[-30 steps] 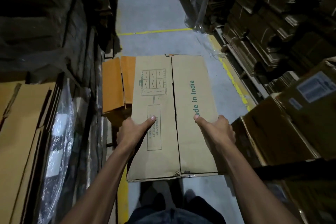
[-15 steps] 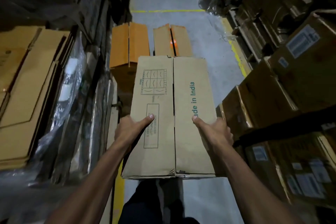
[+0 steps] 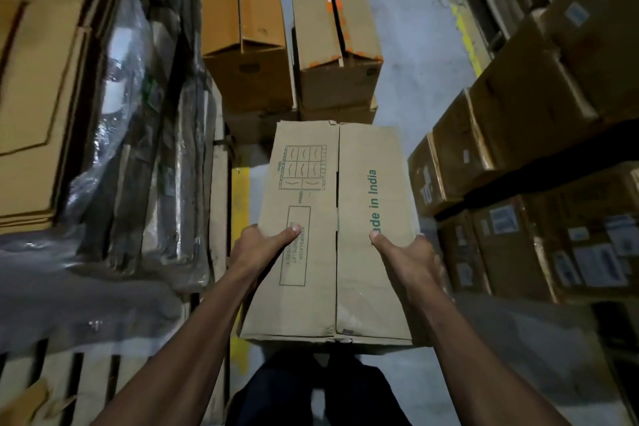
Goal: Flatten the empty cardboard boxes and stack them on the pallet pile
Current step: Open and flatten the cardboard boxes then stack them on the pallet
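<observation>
I carry a brown cardboard box [image 3: 332, 235], printed "Made in India", in front of me above the floor. My left hand [image 3: 259, 249] grips its left side with the thumb lying on top. My right hand [image 3: 404, 259] grips the right side the same way. Its top flaps are closed along a centre seam. Two more boxes stand on the floor ahead: an orange-brown box [image 3: 245, 34] and a tan box [image 3: 335, 34] with orange tape marks. A pile of flattened cardboard sheets [image 3: 38, 79] lies at the left.
Plastic-wrapped material [image 3: 145, 149] leans beside the flat pile. A wooden pallet [image 3: 69, 377] shows at the lower left. Labelled cartons [image 3: 539, 183] are stacked along the right. Grey floor with yellow lines [image 3: 240, 204] runs between them.
The view has tilted down and moved forward. The two floor boxes now appear closer and the flat pile at the left is larger. Both hands keep the same hold on the box.
</observation>
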A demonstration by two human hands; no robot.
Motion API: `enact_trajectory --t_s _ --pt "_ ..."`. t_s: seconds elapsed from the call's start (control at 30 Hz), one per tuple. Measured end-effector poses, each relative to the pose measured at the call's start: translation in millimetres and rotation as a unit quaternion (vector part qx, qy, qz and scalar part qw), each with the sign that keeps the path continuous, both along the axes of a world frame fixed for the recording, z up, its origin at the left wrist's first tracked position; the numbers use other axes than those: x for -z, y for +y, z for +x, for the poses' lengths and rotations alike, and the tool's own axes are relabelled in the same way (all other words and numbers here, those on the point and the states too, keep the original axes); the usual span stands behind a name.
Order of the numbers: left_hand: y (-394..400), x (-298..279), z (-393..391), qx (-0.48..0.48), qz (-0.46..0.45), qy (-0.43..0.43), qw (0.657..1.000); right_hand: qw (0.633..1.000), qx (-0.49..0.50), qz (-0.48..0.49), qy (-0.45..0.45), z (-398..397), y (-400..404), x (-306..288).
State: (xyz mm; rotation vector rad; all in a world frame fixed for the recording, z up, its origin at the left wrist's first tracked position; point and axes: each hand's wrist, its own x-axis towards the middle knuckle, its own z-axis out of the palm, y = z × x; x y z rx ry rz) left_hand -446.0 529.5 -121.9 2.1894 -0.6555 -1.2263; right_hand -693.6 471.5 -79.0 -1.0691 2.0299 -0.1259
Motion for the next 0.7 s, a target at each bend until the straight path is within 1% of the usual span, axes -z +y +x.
enact_trajectory --t_s 0.07,0.2,0.33,0.43,0.53,0.63,0.7 --pt "5.0 25.9 2.2 -0.002 0.016 -0.001 1.0 1.0 0.01 0.004 0.016 2.1 6.6 25.2" --pt "8.9 96.1 9.3 0.0 0.019 0.008 1.0 0.999 0.019 0.016 0.042 6.9 16.2 93.8" --pt "12.0 165.9 14.3 0.006 0.029 0.006 1.0 0.998 0.034 0.017 0.045 9.7 25.2 165.0" --pt "14.3 210.9 16.9 0.01 0.017 -0.002 1.0 0.998 0.039 0.007 0.046 12.6 31.6 208.5" --pt "16.7 232.6 13.1 0.015 0.005 -0.03 0.999 0.998 0.038 -0.021 0.051 14.8 32.9 241.3" --pt "17.6 241.8 6.8 0.025 -0.007 -0.069 0.997 0.996 0.036 -0.046 0.064 11.5 27.3 255.4" --pt "20.9 244.8 2.2 0.042 0.001 -0.101 0.994 0.996 0.019 -0.057 0.064 5.5 29.6 261.7"
